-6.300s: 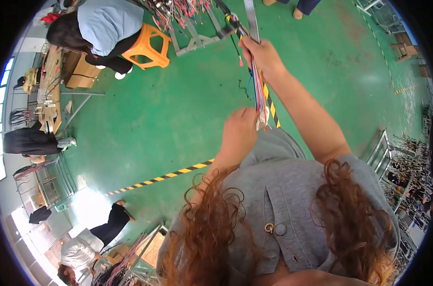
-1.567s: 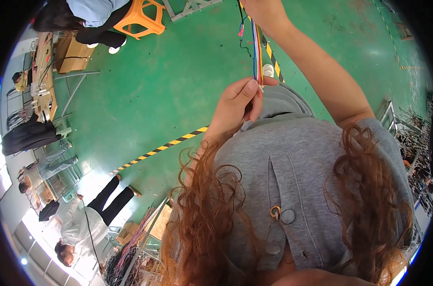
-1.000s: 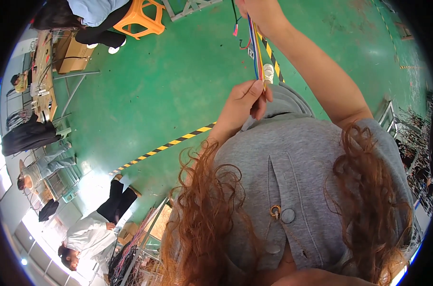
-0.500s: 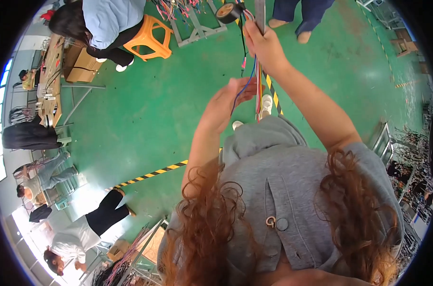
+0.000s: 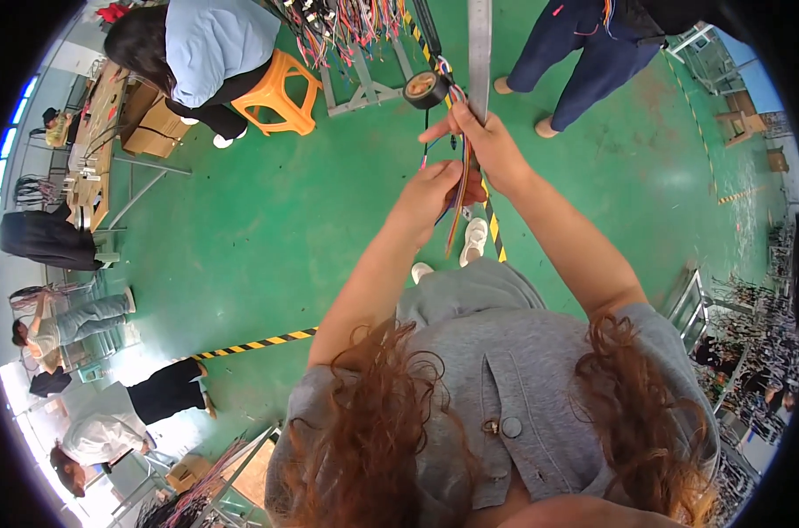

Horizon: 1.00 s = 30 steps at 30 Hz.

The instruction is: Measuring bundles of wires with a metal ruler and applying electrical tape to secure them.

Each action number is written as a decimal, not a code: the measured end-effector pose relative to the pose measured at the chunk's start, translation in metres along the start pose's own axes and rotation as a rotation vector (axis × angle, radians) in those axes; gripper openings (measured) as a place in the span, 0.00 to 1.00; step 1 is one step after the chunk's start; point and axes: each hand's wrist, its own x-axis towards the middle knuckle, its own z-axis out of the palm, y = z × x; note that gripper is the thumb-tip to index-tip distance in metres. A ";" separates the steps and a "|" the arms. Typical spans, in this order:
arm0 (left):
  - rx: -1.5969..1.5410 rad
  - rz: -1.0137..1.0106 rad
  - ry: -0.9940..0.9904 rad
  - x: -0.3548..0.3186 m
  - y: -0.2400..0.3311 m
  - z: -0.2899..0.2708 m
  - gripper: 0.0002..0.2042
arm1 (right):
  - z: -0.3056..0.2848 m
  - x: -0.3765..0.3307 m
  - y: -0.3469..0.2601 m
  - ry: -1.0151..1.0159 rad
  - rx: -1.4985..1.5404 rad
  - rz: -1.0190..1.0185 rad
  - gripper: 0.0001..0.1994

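A long steel ruler (image 5: 479, 62) runs down to my right hand (image 5: 496, 158), which is closed on it and on the wires beside it. One of that hand's fingers points out to the left. Just below, my left hand (image 5: 430, 198) grips the bundle of thin coloured wires (image 5: 456, 231), and its loose ends hang toward my lap. A roll of black tape (image 5: 425, 90) hangs at the upper end of the bundle, left of the ruler. My fingers hide part of the wires and the ruler's lower end.
A person sits on an orange stool (image 5: 281, 92) at the upper left, near a rack of hanging wires (image 5: 338, 26). Another person in dark trousers (image 5: 571, 62) stands ahead on the right. Yellow-black tape (image 5: 259, 341) marks the green floor. More wires (image 5: 751, 326) hang at the right.
My left hand has moved up and closed on the wires near my right hand. The right hand, ruler and tape roll sit lower in view. The person ahead shows more fully.
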 end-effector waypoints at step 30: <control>0.661 0.574 0.768 -0.027 -0.035 -0.015 0.06 | 0.020 -0.030 0.014 -0.340 0.128 0.374 0.11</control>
